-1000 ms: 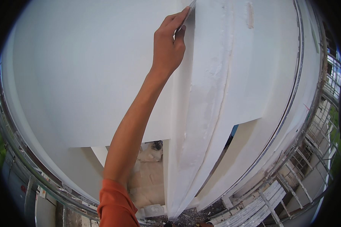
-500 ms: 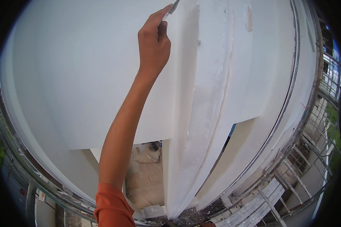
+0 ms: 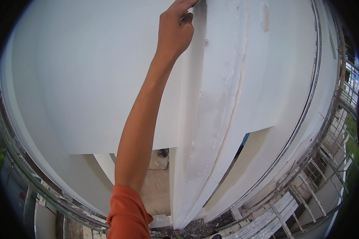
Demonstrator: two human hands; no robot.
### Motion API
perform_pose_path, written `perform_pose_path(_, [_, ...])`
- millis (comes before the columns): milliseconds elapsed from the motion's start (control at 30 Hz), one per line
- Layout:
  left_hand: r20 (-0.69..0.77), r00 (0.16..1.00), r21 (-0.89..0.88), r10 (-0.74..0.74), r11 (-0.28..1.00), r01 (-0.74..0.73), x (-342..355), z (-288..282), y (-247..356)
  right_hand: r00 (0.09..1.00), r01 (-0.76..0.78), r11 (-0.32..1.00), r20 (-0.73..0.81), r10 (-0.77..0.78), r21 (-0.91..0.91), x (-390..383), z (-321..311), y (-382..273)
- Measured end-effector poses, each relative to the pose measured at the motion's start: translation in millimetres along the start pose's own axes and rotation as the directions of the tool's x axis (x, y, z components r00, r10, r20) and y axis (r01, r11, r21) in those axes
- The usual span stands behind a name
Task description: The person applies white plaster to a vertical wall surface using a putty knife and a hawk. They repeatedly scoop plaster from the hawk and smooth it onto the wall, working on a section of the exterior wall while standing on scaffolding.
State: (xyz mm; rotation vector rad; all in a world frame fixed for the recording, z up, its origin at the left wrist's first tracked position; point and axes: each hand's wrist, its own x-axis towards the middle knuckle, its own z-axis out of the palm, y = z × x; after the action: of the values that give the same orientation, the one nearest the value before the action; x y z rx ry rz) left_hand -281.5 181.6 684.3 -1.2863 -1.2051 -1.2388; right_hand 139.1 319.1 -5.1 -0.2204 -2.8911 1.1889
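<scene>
My left hand, at the end of a bare forearm with an orange rolled sleeve, reaches up to the top edge of the picture. Its fingers are closed on a flat metal blade tool, seen in the earlier frames and now mostly hidden behind them and the frame edge. The hand is beside a white vertical band with rough filler patches, raised ridges and a shaded edge, next to a broad white wall panel. My right hand is out of view.
Below the panel, openings show a dusty beige floor. A narrow opening cuts the wall at the lower right. Metal scaffolding with whitened planks and rails rings the sides and bottom, with green ground beyond.
My left hand first moved left, then shifted back right and higher, so the blade has mostly left view past the top edge.
</scene>
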Motion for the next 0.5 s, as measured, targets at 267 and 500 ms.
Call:
perform_pose_path(267, [-0.057, 0.997, -0.005, -0.043, 0.999, 0.042, -93.3, 0.7, -3.7, 0.985, -0.107, 0.992, 0.132, 0.115, -0.063, 17.4, -5.2, 22.8])
perform_pose_path(500, [0.027, 0.96, -0.089, -0.28, 0.955, 0.281, -211.5, 9.2, 10.0, 0.989, 0.025, 0.978, 0.15, 0.006, -0.205, 37.2, 0.7, 25.4])
